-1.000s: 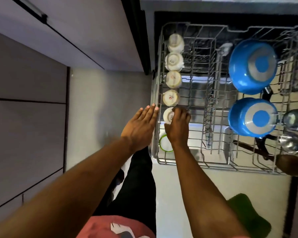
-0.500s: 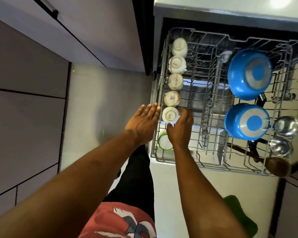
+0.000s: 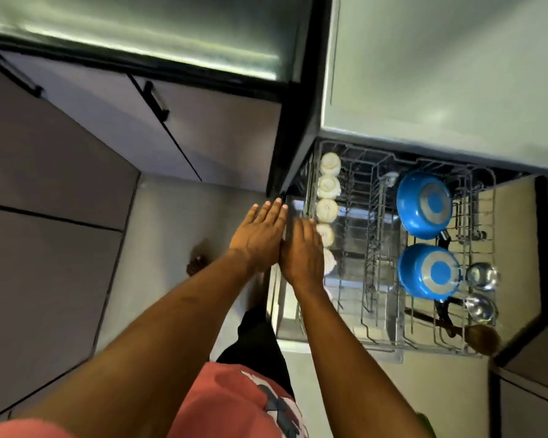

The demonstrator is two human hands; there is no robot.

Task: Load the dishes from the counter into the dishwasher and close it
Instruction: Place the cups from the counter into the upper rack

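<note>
Change: right hand (image 3: 304, 254), which was curled over the nearest cup half a second ago, now has its fingers stretched out; the left hand (image 3: 260, 238) has kept its place beside it, and the view has tipped up to take in the counter (image 3: 440, 74).
Left hand: flat, fingers straight and together, holding nothing, just outside the left edge of the rack (image 3: 377, 339).
Right hand: flat and released, side by side with the left, lying over the rack's left edge.
White cups (image 3: 327, 210): upside down in a row along the rack's left edge; the two nearest are partly hidden under the right hand, and whether it touches them cannot be told.
Rack: pulled out from under the counter's front edge.
Blue pans (image 3: 424, 205): two, bottoms up, in the right half of the rack, well apart from both hands.
Steel ladles (image 3: 481, 275): at the right edge, beside the nearer pan.
Wooden spoon (image 3: 483, 339): at the near right corner.
</note>
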